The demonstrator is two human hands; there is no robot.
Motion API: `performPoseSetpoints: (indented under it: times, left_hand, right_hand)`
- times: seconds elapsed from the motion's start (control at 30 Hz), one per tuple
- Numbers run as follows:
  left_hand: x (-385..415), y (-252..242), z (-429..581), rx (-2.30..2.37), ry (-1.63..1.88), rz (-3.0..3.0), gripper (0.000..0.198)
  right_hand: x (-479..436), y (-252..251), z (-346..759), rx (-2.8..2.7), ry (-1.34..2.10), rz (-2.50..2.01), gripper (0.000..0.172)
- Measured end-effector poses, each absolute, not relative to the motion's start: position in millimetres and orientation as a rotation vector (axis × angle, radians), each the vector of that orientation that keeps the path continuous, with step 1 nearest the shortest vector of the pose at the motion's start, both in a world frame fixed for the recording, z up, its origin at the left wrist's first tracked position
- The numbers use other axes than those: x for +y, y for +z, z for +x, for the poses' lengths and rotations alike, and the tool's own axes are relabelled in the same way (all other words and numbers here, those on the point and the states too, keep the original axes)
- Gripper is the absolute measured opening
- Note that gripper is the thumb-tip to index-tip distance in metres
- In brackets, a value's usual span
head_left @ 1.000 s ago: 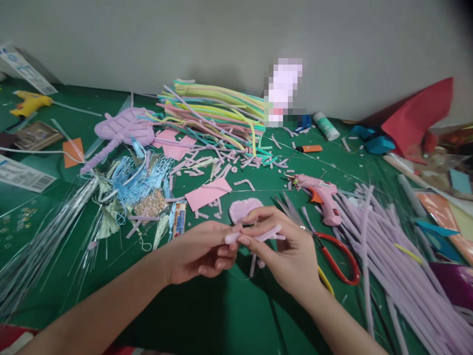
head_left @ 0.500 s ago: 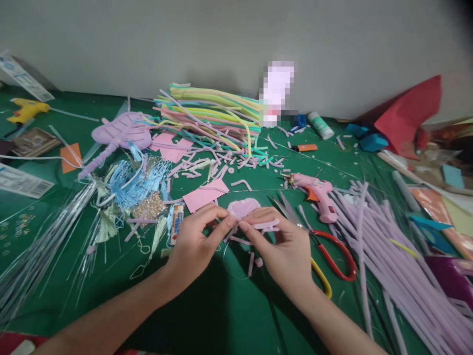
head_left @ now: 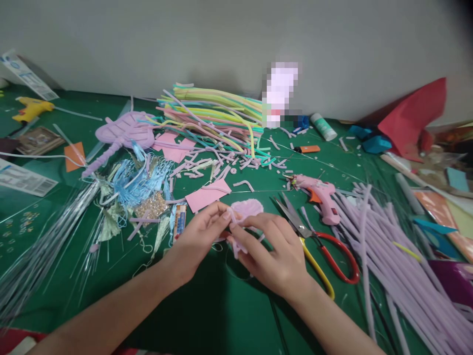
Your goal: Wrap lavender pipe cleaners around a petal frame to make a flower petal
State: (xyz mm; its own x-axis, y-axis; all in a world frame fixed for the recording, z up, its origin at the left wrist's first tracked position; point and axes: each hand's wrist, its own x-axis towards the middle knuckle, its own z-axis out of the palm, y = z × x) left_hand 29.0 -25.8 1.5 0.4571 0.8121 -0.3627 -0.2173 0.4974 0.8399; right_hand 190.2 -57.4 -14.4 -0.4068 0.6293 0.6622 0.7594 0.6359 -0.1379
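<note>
Both hands work above the middle of the green table [head_left: 192, 315], toward its near edge: the left hand [head_left: 197, 239] pinches a fuzzy lilac strip [head_left: 232, 215] between thumb and fingers, and the right hand [head_left: 279, 254] closes on the same piece, its exact finger contact partly hidden. Principal risk, in judgement: the soft strip could slip or kink if one pinch loosens while the other pulls. Second risk: a thin clear loop [head_left: 236, 276] beneath the fingers could snag it. Third: the scissors [head_left: 299, 222] lie with blades parted just beside the right hand, so a sideways swing could meet the points. A lilac oval pad [head_left: 250, 211] lies directly behind the fingertips; whether the strip touches it cannot be determined. Toward the right edge, a pink glue gun [head_left: 320, 192] and a pile of lilac stems [head_left: 395, 261] hinder reach. Toward the left edge, blue tassels [head_left: 138, 180] and a bundle of wires [head_left: 55, 241] crowd the surface; multicoloured stems [head_left: 218, 118] line the far edge.
</note>
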Motion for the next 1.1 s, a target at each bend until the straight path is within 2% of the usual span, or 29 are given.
performPoseSetpoints:
  times: [0.1, 0.23, 0.43, 0.57, 0.87, 1.1]
  left_hand:
    - [-26.1, -0.8, 28.6, 0.896, 0.765, 0.873, 0.015]
    - [-27.0, -4.3, 27.0, 1.013, 0.831, 1.099, 0.017]
    - [-23.3, -5.8, 24.4, 1.000, 0.809, 1.143, 0.020]
    - [-18.3, -5.5, 21.1, 1.012, 0.690, 1.074, 0.022]
    - [-18.4, 0.7, 22.7, 1.123, 0.693, 1.171, 0.014]
    - [-18.1, -2.2, 23.4, 1.208, 0.706, 1.216, 0.016]
  right_hand:
    - [-59.5, -16.7, 184.5, -2.133, -0.155, -1.083, 0.025]
    - [-63.0, -13.7, 177.8, -1.956, 0.140, -1.127, 0.025]
    - [-60.9, -13.1, 179.5, -1.545, 0.632, -1.499, 0.008]
    - [-57.3, -15.4, 184.6, -1.454, 0.986, -1.541, 0.009]
    - [-61.6, -17.4, 186.6, -1.756, 0.345, -1.534, 0.015]
    - [-64.7, -21.3, 188.1, -1.862, 0.069, -1.475, 0.014]
